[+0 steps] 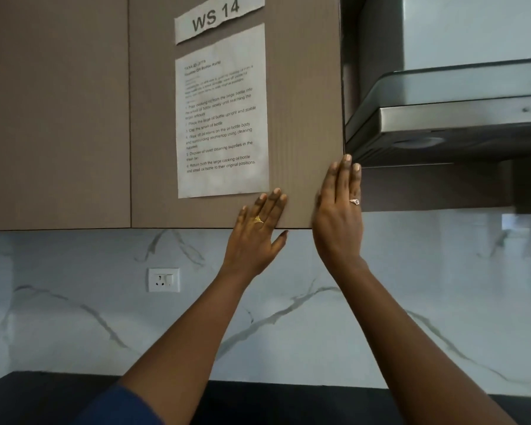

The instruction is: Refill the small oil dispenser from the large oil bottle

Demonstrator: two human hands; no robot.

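- the left hand (253,237) lies flat on the lower part of the brown wood-grain upper cabinet door (154,194), fingers (276,200) straight and released, thumb just under the door's bottom edge.
- the right hand (339,219) lies along the door's right edge, its fingers (347,170) straight too, grasping nothing.
- neither the small oil dispenser nor the large oil bottle is in view; whether they stand behind this door cannot be told.
- a white printed instruction sheet (223,118) and a torn paper label reading "ws 14" (218,16) are stuck on the door; a steel range hood (442,124) hangs just beside it on the right.
- below are a grey-veined marble backsplash (74,317), a white wall socket (163,280) and the black desk (43,394).
- the step in hand looks like working the cabinet door; opening or closing cannot be told, and no pouring shows.
- if opening, the next move likely calls for hooking fingertips behind the free edge and swinging the door without striking the hood.
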